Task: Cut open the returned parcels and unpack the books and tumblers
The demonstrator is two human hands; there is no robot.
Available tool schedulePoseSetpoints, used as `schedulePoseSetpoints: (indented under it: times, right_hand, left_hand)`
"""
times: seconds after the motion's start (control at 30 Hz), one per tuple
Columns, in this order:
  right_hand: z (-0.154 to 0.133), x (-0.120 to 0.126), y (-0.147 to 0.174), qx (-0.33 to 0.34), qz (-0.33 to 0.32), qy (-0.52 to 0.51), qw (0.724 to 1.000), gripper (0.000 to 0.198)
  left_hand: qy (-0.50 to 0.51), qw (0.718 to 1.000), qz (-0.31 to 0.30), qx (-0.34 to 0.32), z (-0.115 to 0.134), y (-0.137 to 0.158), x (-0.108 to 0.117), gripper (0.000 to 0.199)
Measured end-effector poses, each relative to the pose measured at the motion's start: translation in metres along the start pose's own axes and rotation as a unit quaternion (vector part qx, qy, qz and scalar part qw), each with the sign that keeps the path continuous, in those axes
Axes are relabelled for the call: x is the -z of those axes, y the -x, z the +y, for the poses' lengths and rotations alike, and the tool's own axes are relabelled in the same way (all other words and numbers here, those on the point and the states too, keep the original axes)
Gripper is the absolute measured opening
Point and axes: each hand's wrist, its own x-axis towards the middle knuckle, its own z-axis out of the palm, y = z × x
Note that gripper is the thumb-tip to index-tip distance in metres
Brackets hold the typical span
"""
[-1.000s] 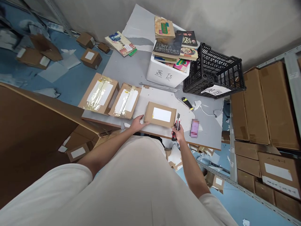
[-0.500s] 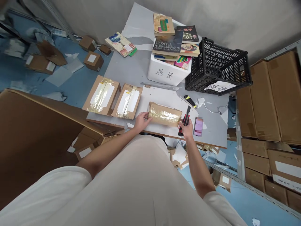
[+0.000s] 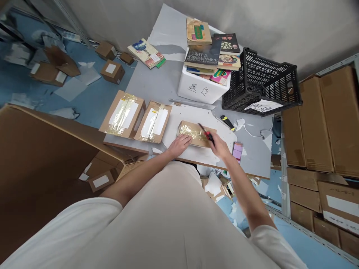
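A small cardboard parcel [image 3: 193, 131] wrapped in shiny clear tape lies on the white sheet near the table's front edge. My left hand [image 3: 181, 145] rests flat on its front left part, fingers stretched over the tape. In my right hand [image 3: 220, 148] is a red and black utility knife [image 3: 208, 135], held over the parcel's right half with the blade pointing back and left. Whether the blade touches the tape I cannot tell. Beyond my right wrist lies a phone [image 3: 237, 151] with a pink screen.
Two taped boxes, one [image 3: 122, 114] beside another [image 3: 153, 121], stand on the left. A white bin [image 3: 202, 87] piled with books and a black crate [image 3: 260, 82] stand behind. A yellow-black cutter [image 3: 227, 122] lies at right. A large open carton [image 3: 50, 149] flanks the table.
My right hand has lifted the knife from beside the parcel and swung it left over the top. My left hand has moved from the parcel's left end onto its top.
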Motion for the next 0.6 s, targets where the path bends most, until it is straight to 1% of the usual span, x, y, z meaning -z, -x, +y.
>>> schedulePoseSetpoints:
  times: [0.03,0.07,0.1,0.17,0.27,0.4,0.5,0.6]
  right_hand:
    - [-0.009,0.006,-0.007,0.041,-0.058,0.036,0.997,0.053]
    - [-0.016,0.010,-0.015,0.071,-0.104,0.069,0.990,0.053]
    - [-0.022,0.013,-0.023,0.093,-0.137,0.097,0.982,0.053]
    - [-0.030,0.014,-0.037,0.125,-0.178,0.137,0.966,0.054]
    - [-0.034,0.011,-0.051,0.146,-0.201,0.167,0.954,0.061]
    - [-0.038,0.007,-0.058,0.131,-0.198,0.194,0.952,0.066]
    - [-0.031,0.011,-0.047,0.099,-0.197,0.239,0.946,0.065]
    - [-0.005,0.027,-0.019,0.065,-0.209,0.282,0.934,0.071]
  left_hand:
    - [0.002,1.000,0.001,-0.003,-0.002,0.000,-0.001,0.038]
    - [0.005,1.000,0.002,-0.006,-0.003,0.000,-0.002,0.037]
    - [0.008,1.000,0.003,-0.006,-0.003,0.001,-0.003,0.037]
    - [0.011,1.000,0.006,-0.004,-0.004,0.001,-0.004,0.037]
    - [0.024,1.000,0.011,0.003,-0.004,0.000,-0.005,0.036]
    - [0.042,0.999,0.015,0.017,-0.007,-0.002,-0.005,0.036]
    - [0.043,0.999,0.005,0.017,-0.005,-0.001,-0.002,0.036]
    - [0.045,0.999,0.006,0.015,-0.001,0.001,-0.001,0.038]
